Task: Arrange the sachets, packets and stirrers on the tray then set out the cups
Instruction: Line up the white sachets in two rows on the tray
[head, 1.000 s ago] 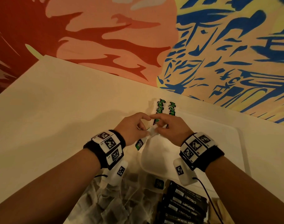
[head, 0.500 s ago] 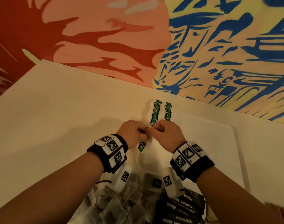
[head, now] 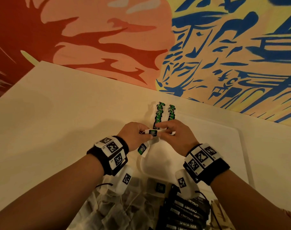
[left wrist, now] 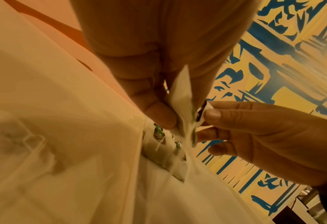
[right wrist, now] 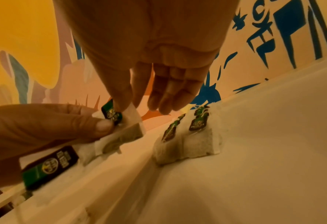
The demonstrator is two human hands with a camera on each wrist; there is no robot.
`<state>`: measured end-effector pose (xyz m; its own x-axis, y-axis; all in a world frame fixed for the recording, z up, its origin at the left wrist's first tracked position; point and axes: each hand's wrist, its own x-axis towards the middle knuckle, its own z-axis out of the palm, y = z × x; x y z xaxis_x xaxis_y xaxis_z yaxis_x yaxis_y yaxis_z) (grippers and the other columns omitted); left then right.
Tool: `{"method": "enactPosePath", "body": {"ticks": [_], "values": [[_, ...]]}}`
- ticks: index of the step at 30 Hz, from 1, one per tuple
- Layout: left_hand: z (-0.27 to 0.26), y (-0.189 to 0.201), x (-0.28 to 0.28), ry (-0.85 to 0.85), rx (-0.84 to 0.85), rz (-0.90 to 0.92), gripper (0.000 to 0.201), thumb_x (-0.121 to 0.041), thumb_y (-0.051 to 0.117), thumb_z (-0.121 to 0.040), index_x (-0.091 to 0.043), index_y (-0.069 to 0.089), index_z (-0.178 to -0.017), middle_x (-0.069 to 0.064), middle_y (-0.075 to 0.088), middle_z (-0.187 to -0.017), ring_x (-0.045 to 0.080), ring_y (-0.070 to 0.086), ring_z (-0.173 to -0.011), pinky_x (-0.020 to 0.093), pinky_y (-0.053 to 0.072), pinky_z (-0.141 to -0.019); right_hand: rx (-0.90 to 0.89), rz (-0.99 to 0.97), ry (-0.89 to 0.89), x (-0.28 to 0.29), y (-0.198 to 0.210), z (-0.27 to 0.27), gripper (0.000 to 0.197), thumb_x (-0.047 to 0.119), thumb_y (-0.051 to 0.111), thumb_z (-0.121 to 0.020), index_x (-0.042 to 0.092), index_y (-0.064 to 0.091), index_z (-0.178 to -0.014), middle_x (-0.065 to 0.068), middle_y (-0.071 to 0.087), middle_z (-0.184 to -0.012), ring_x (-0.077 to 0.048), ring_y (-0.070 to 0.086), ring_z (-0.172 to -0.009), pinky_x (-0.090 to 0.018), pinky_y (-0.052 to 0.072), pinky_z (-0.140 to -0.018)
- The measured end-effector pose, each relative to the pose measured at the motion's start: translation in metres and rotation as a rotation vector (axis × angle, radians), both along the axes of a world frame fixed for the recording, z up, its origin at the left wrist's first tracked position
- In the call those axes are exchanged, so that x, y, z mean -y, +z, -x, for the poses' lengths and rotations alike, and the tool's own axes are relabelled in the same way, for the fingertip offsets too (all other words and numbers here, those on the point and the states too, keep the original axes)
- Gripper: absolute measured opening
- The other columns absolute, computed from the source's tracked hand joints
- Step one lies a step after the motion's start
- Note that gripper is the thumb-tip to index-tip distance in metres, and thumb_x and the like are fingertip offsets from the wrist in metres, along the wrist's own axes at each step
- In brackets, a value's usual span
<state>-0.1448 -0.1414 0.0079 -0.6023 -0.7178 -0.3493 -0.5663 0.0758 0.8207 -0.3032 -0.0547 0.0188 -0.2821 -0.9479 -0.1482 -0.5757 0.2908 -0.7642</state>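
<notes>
Both hands meet above the near-left part of the white tray [head: 224,140]. My left hand [head: 144,132] and right hand [head: 161,130] pinch one white tea bag [head: 153,133] between them, its green tag facing up. In the right wrist view my right hand [right wrist: 128,104] pinches the bag's paper [right wrist: 133,115] while my left thumb presses on its tag [right wrist: 111,112]. A second tea bag's green tag [head: 142,149] dangles below my left hand. Two rows of green-tagged tea bags [head: 164,113] stand on the tray's far-left corner.
A heap of loose tea bags [head: 118,206] lies at the near edge, beside black sachets [head: 186,211] and wooden stirrers [head: 216,211]. The white table [head: 58,113] ends against a painted wall [head: 224,55]. No cups are in view.
The tea bag's green tag now shows face-up between my fingertips, where before the hands hid it. Both hands stay together at the same spot over the tray.
</notes>
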Motion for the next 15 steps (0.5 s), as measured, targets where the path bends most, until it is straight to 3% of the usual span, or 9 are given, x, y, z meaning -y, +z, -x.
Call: {"method": "enactPosePath", "body": {"ticks": [2, 4, 7, 10, 15], "values": [[0.001, 0.000, 0.000, -0.003, 0.005, 0.014, 0.013, -0.028, 0.069, -0.085, -0.020, 0.073, -0.095, -0.004, 0.057, -0.066, 0.006, 0.047, -0.054, 0.009, 0.035, -0.045, 0.020, -0.012, 0.003, 0.000, 0.001, 0.002, 0.011, 0.020, 0.067, -0.086, 0.029, 0.072, -0.091, 0.016, 0.063, -0.084, -0.001, 0.059, -0.078, -0.015, 0.047, -0.074], [0.001, -0.001, 0.000, -0.003, 0.007, 0.022, 0.014, -0.029, 0.070, -0.084, -0.021, 0.074, -0.095, -0.002, 0.059, -0.069, 0.008, 0.048, -0.056, 0.012, 0.037, -0.049, 0.015, -0.030, 0.010, 0.000, 0.002, 0.005, 0.011, 0.020, 0.067, -0.086, 0.030, 0.070, -0.085, 0.012, 0.067, -0.078, -0.002, 0.060, -0.074, -0.007, 0.043, -0.069], [0.001, -0.003, 0.003, 0.024, -0.011, 0.019, 0.013, -0.026, 0.072, -0.082, -0.018, 0.074, -0.091, -0.003, 0.061, -0.072, 0.008, 0.052, -0.062, 0.016, 0.042, -0.059, -0.006, -0.021, -0.028, 0.001, 0.003, 0.008, 0.008, 0.022, 0.066, -0.087, 0.029, 0.070, -0.089, 0.013, 0.067, -0.079, 0.004, 0.059, -0.072, -0.001, 0.040, -0.063], [-0.002, -0.003, 0.005, 0.048, -0.026, 0.032, 0.004, -0.018, 0.072, -0.083, -0.020, 0.072, -0.086, -0.010, 0.062, -0.078, 0.000, 0.053, -0.067, 0.002, 0.039, -0.057, 0.013, 0.015, -0.135, 0.001, 0.001, 0.013, 0.006, 0.023, 0.066, -0.087, 0.028, 0.070, -0.088, 0.016, 0.066, -0.076, 0.005, 0.059, -0.072, -0.003, 0.040, -0.062], [-0.009, -0.005, 0.007, 0.050, 0.006, 0.095, 0.027, -0.004, 0.058, -0.086, -0.025, 0.070, -0.097, -0.007, 0.053, -0.096, 0.002, 0.050, -0.074, 0.001, 0.037, -0.054, -0.031, 0.004, -0.194, -0.003, -0.006, 0.024, 0.006, 0.024, 0.063, -0.089, 0.026, 0.068, -0.091, 0.017, 0.065, -0.079, 0.006, 0.057, -0.073, -0.003, 0.038, -0.061]]}}
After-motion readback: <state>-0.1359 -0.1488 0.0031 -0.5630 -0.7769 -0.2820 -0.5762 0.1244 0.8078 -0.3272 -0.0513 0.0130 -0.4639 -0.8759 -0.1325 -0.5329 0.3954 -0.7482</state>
